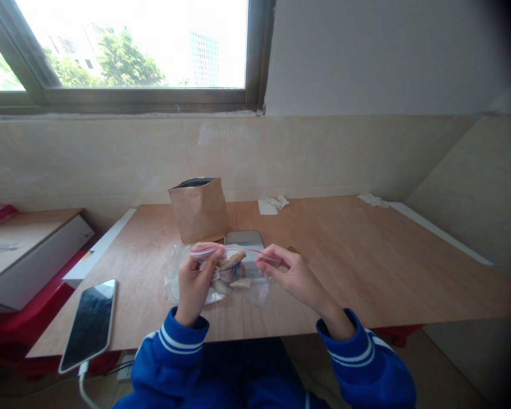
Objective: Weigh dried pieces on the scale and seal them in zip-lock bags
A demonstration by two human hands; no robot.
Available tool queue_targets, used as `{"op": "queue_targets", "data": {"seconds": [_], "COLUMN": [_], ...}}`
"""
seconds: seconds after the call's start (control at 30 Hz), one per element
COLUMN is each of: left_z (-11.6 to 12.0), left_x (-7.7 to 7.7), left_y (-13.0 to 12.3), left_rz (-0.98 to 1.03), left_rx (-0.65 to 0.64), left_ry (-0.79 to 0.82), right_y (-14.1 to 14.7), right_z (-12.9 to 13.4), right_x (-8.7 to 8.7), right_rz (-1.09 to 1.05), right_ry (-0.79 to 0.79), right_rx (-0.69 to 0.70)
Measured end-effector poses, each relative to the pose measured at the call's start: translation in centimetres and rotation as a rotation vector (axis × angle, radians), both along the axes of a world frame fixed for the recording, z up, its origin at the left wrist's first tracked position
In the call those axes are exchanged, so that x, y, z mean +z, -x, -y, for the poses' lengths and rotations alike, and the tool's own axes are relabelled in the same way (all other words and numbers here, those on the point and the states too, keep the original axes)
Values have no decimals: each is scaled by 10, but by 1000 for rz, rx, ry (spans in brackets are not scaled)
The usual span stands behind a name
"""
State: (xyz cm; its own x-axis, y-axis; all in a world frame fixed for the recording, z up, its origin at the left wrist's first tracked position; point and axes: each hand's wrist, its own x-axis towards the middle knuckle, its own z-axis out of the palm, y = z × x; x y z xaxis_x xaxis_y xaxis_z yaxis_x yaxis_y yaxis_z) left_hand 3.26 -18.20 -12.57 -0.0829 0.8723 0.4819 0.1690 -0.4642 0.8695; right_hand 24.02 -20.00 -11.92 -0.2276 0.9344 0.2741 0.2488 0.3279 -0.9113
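A clear zip-lock bag [255, 288] with a red line along its top edge is held up between both hands over the table. Inside it lie several irregular tan, grey and bluish pieces, whose kind I cannot make out. My left hand [199, 278] pinches the bag's left top corner, thumb against fingers. At the right end of the red strip, my right hand [292, 272] grips the edge the same way. More clear plastic shows beside and below my left hand. Just behind the bag sits a flat, pale rectangular object [244, 238], partly covered by it.
A brown paper pouch [199, 213] stands with its top open at the back left of the wooden table [366, 261]. A phone [89, 324] with a white cable lies at the left edge. Crumpled tissue [277, 202] and a white card [267, 208] lie near the wall.
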Motion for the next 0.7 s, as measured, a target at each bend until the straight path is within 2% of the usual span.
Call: {"op": "queue_targets", "data": {"seconds": [0.13, 0.27, 0.43, 0.7], "left_z": [1, 4, 9, 17], "left_x": [-1, 0, 5, 8], "left_y": [-1, -3, -4, -9], "left_rz": [55, 114, 139, 154], "left_rx": [-16, -80, -241, -270], "left_ry": [20, 67, 226, 249], "right_y": [3, 7, 11, 20], "right_z": [0, 2, 5, 10], "right_x": [-2, -3, -2, 0], "right_rz": [-207, -298, -310, -269], "right_ry": [57, 110, 73, 8], "right_rx": [-71, -40, -81, -157]}}
